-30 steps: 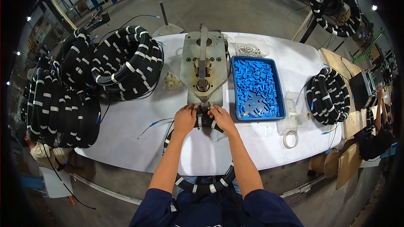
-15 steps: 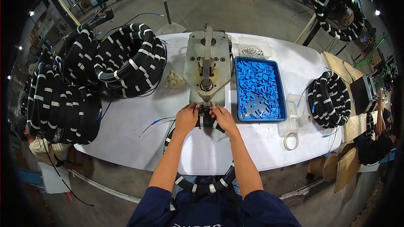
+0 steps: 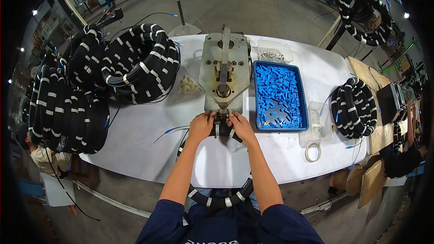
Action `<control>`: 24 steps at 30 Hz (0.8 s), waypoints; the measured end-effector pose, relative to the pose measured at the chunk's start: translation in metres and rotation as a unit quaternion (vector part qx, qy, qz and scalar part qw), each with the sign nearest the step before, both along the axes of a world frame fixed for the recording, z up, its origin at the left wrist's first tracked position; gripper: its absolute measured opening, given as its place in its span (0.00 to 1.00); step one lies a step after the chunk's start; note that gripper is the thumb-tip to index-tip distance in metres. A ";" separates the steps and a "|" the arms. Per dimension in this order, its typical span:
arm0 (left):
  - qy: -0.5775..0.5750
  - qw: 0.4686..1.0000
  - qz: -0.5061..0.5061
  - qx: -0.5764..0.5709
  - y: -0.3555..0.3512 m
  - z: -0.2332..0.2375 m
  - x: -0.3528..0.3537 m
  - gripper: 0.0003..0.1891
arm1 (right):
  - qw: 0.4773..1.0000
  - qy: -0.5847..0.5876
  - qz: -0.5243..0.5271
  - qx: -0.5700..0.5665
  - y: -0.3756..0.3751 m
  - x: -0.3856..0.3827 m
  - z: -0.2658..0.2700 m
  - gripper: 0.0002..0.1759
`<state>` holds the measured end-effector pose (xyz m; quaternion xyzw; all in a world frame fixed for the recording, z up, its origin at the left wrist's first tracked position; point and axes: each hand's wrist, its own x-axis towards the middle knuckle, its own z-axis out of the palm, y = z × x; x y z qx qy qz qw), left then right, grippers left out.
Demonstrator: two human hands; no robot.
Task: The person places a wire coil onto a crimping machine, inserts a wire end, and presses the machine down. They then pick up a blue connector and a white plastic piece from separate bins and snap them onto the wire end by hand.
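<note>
My left hand (image 3: pixel 201 126) and my right hand (image 3: pixel 240 126) face each other at the front of a metal bench press (image 3: pixel 224 88). Both have their fingers pinched together just under the press's tip. Whatever small piece they hold there is hidden by the fingers and the tip. Below the hands, a coil of black cable (image 3: pixel 199 197) with white tape bands runs from the press down to my lap. A thin cable end with a blue connector (image 3: pixel 169 131) sticks out left of my left hand.
On the left stand several taped black cable coils (image 3: pixel 140 65). Right of the press are a blue tray (image 3: pixel 306 108) of small blue connectors, a clear box (image 3: pixel 275 50) of metal parts, a tape roll (image 3: pixel 312 152) and another coil (image 3: pixel 354 108). A person's arm (image 3: pixel 410 126) shows at far right.
Both hands keep their pinch at the press tip with hardly any movement. The whole view has shifted very slightly.
</note>
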<state>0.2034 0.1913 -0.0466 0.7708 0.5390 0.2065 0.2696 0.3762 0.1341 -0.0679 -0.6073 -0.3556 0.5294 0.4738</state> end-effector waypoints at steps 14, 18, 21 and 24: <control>0.012 1.000 -0.007 -0.012 0.000 0.003 -0.001 0.23 | 0.999 -0.026 -0.009 0.018 0.002 0.000 -0.013 0.18; -0.005 1.000 -0.003 -0.006 0.000 0.003 -0.001 0.22 | 0.999 -0.033 -0.011 0.016 0.001 -0.002 -0.007 0.19; -0.017 1.000 0.002 -0.018 0.001 0.007 -0.001 0.22 | 0.998 -0.052 -0.014 0.016 0.001 -0.003 -0.003 0.19; -0.023 1.000 0.003 -0.010 0.002 0.006 -0.001 0.22 | 0.997 -0.073 -0.007 0.021 -0.002 -0.003 0.003 0.20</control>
